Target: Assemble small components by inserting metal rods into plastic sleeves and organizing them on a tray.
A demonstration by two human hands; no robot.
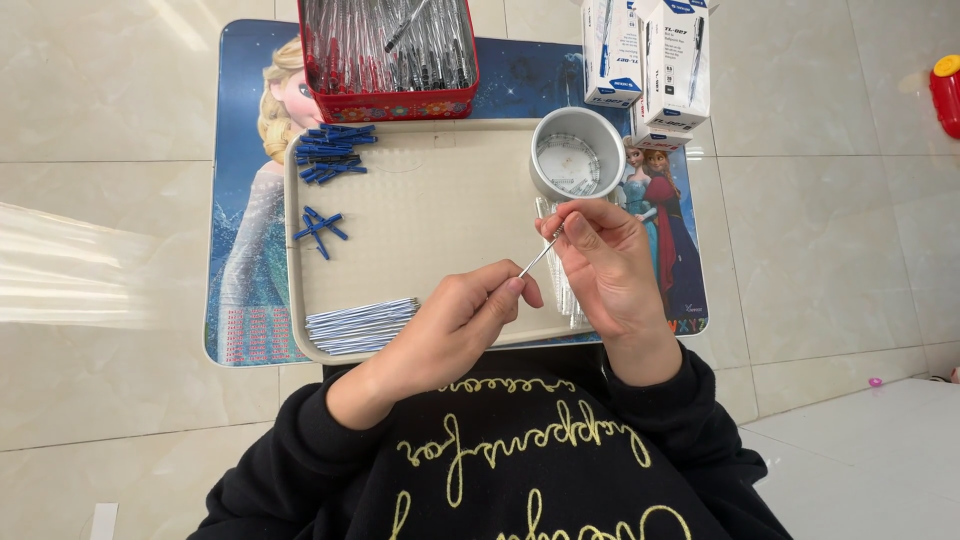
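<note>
While a thin pen refill (538, 258) is held over the tan tray (420, 215), its two ends are pinched by both hands. The fingers of the left hand (455, 320) are closed on the lower end, and the fingers of the right hand (600, 255) are closed on the upper tip. A round metal tin (577, 152) is seen just behind the right hand. Clear pen tubes (560, 285) are laid under that hand. Blue caps (330, 150) are piled at the far left corner of the tray, and a stack of refills (360, 325) is kept at the near left. A red box (390, 50) full of pens is set past the tray, beside white boxes (660, 60).

The refill could be bent if it is pinched too hard. It could also be dropped among the clear tubes if one hand slips, and ink might be smeared.
</note>
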